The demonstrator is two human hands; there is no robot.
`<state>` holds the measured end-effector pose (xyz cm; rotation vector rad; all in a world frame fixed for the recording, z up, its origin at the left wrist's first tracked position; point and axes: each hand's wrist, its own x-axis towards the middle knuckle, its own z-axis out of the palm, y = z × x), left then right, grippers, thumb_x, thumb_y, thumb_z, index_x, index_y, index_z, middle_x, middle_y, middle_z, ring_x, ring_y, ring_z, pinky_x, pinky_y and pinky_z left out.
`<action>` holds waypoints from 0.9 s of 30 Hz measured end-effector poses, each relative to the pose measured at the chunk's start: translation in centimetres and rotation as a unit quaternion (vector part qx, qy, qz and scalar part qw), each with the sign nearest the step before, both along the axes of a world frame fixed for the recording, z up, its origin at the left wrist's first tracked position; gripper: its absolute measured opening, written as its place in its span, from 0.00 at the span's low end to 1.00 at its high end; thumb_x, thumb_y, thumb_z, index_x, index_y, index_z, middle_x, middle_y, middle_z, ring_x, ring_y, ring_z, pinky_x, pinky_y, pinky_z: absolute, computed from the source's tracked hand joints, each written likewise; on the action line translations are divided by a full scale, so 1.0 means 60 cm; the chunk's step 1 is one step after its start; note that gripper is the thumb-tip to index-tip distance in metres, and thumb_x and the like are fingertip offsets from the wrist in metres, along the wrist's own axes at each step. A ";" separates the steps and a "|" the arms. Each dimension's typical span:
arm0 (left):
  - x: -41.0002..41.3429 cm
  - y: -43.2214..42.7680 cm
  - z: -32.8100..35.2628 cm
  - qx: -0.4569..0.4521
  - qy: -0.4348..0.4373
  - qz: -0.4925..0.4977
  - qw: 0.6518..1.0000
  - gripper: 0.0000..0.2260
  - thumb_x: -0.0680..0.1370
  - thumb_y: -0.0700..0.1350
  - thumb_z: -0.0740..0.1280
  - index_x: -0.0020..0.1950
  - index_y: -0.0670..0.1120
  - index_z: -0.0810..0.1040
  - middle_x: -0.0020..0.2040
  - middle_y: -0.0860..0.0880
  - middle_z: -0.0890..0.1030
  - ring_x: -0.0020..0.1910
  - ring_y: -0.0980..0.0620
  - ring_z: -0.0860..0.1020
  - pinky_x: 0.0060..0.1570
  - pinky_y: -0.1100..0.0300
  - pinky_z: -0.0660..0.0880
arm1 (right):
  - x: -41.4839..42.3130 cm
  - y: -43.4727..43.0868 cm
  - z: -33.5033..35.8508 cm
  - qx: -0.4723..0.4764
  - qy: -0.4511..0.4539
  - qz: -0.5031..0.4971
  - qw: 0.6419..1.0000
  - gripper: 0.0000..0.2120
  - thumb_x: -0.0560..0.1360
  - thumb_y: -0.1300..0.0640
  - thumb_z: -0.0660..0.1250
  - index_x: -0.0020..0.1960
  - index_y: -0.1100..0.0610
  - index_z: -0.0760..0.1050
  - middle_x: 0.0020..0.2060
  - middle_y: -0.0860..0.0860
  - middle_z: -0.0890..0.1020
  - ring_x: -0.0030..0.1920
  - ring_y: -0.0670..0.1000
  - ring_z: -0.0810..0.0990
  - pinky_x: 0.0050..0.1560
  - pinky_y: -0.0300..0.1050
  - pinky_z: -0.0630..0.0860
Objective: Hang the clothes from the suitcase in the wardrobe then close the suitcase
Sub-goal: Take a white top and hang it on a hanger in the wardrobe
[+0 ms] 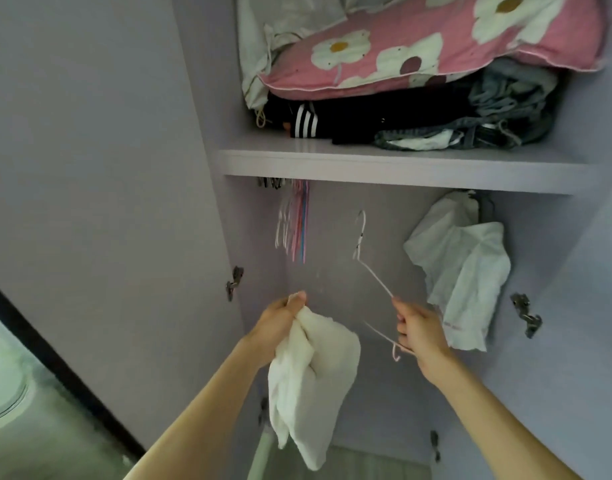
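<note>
The left hand (283,327), at 7 o'clock, had its fingers curled tight round the bunched top of a white garment (311,375), which drooped below the fist. The right hand (418,332), at 5 o'clock, pinched one arm of a thin wire hanger (373,275), with the hook tilted up towards 12. Both were held inside the open wardrobe (366,164), below its shelf. The suitcase was out of view.

The step looked to be dressing the hanger. To do it well, the left hand would likely need to loosen the wad and find the neck opening. The right could then feed one hanger arm in, then the other, keeping the hook free and level before lifting it. The rail was hidden behind the shelf edge. A gap lay between the spare hangers (294,223) at 11 o'clock and the hung shirt (467,271) at 3.

That shirt bore a faint mark near its hem, too blurred to read. No brand could be made out anywhere.
</note>
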<state>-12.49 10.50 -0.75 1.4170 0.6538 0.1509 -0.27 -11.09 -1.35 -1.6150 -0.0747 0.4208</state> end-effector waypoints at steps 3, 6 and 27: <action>-0.010 -0.059 -0.025 -0.083 0.012 -0.026 0.996 0.15 0.80 0.51 0.69 0.52 0.38 0.80 0.44 0.41 0.84 0.44 0.42 0.84 0.50 0.48 0.81 | -0.058 -0.052 -0.004 0.058 0.040 0.043 0.997 0.19 0.80 0.54 0.63 0.33 0.52 0.62 0.24 0.48 0.57 0.22 0.46 0.51 0.22 0.36 0.51; -0.017 -0.109 -0.057 -0.163 0.028 -0.030 0.986 0.14 0.80 0.48 0.68 0.53 0.36 0.79 0.43 0.39 0.84 0.40 0.43 0.84 0.42 0.52 0.81 | -0.101 -0.086 -0.022 0.097 0.080 0.071 0.990 0.19 0.80 0.54 0.62 0.32 0.53 0.63 0.23 0.48 0.56 0.22 0.46 0.50 0.25 0.38 0.47; 0.036 -0.219 -0.034 0.217 0.070 -0.236 0.945 0.15 0.78 0.60 0.67 0.54 0.50 0.77 0.50 0.52 0.79 0.50 0.53 0.78 0.55 0.56 0.73 | -0.020 -0.178 0.015 0.074 0.051 0.041 0.995 0.14 0.77 0.52 0.68 0.39 0.52 0.64 0.27 0.47 0.67 0.21 0.44 0.60 0.21 0.36 0.55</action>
